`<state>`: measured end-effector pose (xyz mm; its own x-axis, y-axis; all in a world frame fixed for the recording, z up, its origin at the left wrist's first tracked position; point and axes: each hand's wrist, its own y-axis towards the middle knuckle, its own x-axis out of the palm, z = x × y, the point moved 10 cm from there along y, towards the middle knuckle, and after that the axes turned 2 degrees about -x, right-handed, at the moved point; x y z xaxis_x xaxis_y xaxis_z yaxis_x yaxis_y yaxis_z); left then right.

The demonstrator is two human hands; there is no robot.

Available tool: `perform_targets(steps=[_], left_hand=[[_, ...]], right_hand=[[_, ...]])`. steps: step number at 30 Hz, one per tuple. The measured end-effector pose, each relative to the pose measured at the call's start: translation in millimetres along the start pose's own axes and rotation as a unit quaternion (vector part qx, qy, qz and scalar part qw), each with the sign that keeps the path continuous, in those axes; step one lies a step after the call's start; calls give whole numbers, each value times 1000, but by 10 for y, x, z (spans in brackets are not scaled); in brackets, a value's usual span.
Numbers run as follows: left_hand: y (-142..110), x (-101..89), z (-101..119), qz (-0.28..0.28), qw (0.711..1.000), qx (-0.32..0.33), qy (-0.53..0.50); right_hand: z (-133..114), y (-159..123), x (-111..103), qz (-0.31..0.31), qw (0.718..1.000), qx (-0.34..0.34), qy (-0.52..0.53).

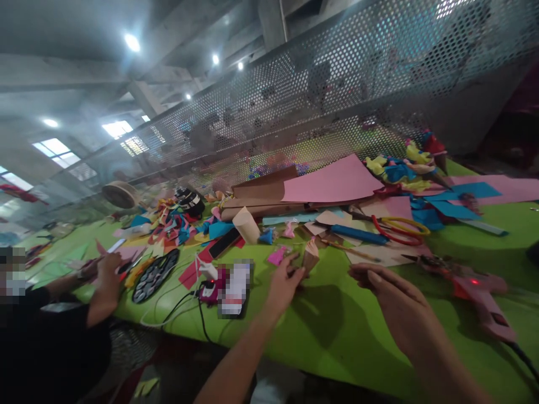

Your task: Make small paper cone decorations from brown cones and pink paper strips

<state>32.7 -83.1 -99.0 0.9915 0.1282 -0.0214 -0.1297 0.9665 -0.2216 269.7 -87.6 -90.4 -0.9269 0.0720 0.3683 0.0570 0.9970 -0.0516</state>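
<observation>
Between the fingers and thumb of my left hand [283, 283] is a small rolled brown paper cone [310, 257], wider at the top, with a pale pink tip. Off to its right, my right hand [398, 303] hovers over the green table with fingers stretched out and slightly curved; I see nothing in it. A pink glue gun [480, 292] with a lit red light lies right of that hand. Just behind the left hand is a bright pink piece [277, 256]. A pencil [351, 249] and scissors with red and yellow handles [400, 229] lie beyond the hands.
Pink paper sheets [332, 182] and brown ones lie at the back before a perforated metal screen [337, 84]. A phone [236, 289], a power adapter [209, 292] and cables sit left. Further left a co-worker's hands [107, 269] work near a black palette-like tray [155, 275].
</observation>
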Motion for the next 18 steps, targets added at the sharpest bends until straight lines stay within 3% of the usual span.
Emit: perform_targets(steps=[5,8,13,16,18], left_hand=[[-118,-222,177,101,970,70,211],[-234,-226,417,130,953,119,245],[-388,268,787,1,964,194,184],[-422,564,850,-70,967,200,143],[-415,690,859,-88,963,209,146]], right_hand=[[37,1,58,-26,999,16,24],[85,-9,116,-51,996,45,60],[138,-65,250,-103,984,105,104],[171,-98,302,-117,976,136,122],[188,-114,322,-122,973,148,129]])
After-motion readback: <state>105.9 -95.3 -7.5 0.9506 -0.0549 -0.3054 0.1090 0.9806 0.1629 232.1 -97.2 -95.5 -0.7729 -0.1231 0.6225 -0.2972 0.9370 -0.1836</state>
